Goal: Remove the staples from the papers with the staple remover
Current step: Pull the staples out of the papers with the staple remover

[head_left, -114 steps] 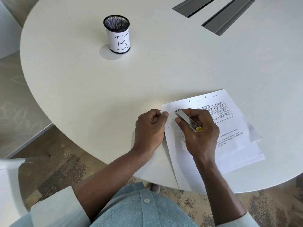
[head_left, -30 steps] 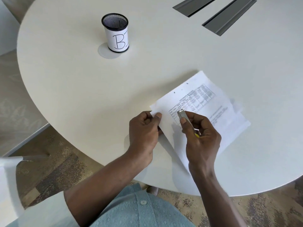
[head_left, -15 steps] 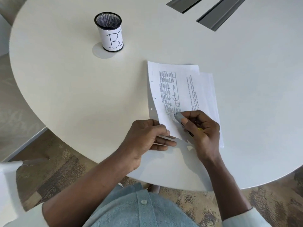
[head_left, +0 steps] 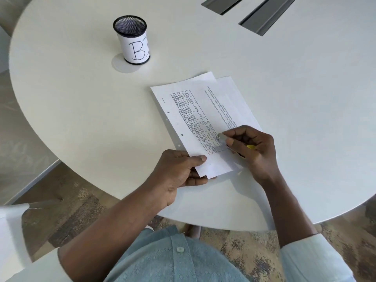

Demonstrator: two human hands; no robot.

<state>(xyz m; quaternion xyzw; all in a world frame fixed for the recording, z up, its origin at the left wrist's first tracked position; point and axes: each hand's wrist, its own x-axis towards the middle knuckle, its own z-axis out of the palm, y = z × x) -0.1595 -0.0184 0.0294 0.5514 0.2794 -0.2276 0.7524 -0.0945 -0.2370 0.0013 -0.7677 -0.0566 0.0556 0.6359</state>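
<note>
A small stack of white papers (head_left: 195,110) with a printed table lies on the round white table (head_left: 81,102), its punched-hole edge facing left. My left hand (head_left: 179,171) pinches the near corner of the stack between thumb and fingers. My right hand (head_left: 254,149) rests on the sheets' near right part and grips a slim metal staple remover (head_left: 222,138) with a yellow end (head_left: 251,147). The tool's silver tip pokes out past my fingers over the printed table. I cannot make out any staple.
A black mesh pen cup (head_left: 133,40) wrapped in a label marked "B1" stands at the back left of the table. Two grey cable slots (head_left: 266,14) are set into the far side. The table edge curves close in front of me, with patterned carpet below.
The papers have been turned from slanting right to pointing away from me. My left hand has shifted from the sheet's left corner to pinching its near corner. The right hand keeps the tool.
</note>
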